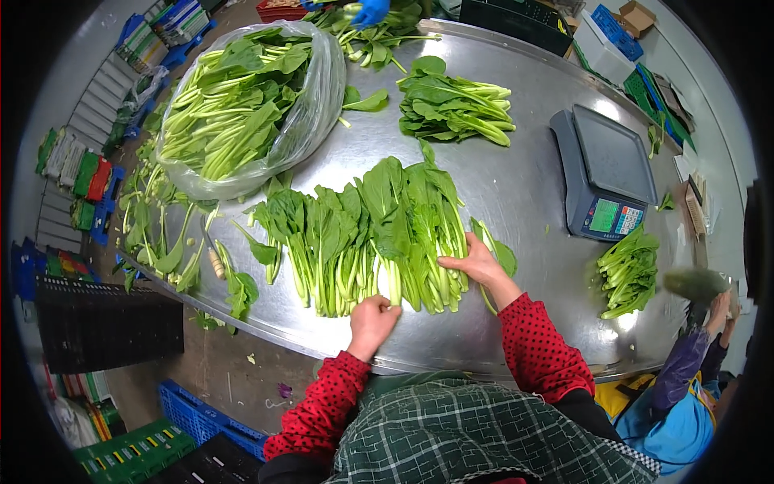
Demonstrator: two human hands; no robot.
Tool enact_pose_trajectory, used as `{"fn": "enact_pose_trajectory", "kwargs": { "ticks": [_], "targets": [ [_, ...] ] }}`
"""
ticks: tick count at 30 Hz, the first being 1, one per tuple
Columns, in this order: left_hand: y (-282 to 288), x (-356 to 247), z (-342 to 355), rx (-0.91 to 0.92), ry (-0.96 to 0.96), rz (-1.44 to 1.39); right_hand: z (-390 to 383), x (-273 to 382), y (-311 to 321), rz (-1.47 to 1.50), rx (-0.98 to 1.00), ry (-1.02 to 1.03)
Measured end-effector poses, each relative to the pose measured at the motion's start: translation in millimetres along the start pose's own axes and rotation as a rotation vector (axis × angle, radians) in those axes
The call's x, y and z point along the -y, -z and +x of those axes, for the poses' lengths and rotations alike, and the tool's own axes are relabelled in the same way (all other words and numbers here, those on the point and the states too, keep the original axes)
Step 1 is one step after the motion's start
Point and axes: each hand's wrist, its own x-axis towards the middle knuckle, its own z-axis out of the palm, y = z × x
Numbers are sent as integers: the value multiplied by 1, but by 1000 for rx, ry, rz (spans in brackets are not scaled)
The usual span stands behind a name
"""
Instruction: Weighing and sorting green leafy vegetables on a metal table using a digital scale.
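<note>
A row of leafy greens [330,242] with pale green stems lies in front of me on the steel table, leaves pointing away and stem ends toward me. My left hand [373,324] is closed at the stem ends near the middle, its thumb and fingertips on a pale stem. At the row's right side, my right hand [481,269] lays its thumb across the stems, with its other fingers partly hidden along the edge. Just right of that hand, a loose leaf [504,256] rests on the table.
Back left stands a clear plastic bag [326,101] full of greens. One bunch [451,101] lies behind the row, another [629,274] below the scale [605,169]. A knife [214,256] lies among trimmings at left. Another person's blue-gloved hand [371,11] is at the far edge; a co-worker [669,403] stands right.
</note>
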Motion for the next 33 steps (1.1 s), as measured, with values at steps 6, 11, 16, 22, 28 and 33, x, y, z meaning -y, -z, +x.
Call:
{"fn": "enact_pose_trajectory", "kwargs": {
  "ticks": [6,11,16,22,28,33],
  "targets": [
    [-17,-17,33,116,240,-463,-10,-1,-12,-19,217,-42],
    [-4,-35,35,400,359,-995,-23,-28,-26,604,511,-185],
    [31,-46,-8,420,-117,-699,-80,5,-23,215,463,190],
    [-5,-15,-14,669,-199,-843,-64,-60,-8,274,566,308],
    [-43,69,10,375,-905,514,-70,-73,-13,-40,305,534],
    [-50,-105,-3,542,-48,-505,-65,-58,47,339,307,238]
  ]
}}
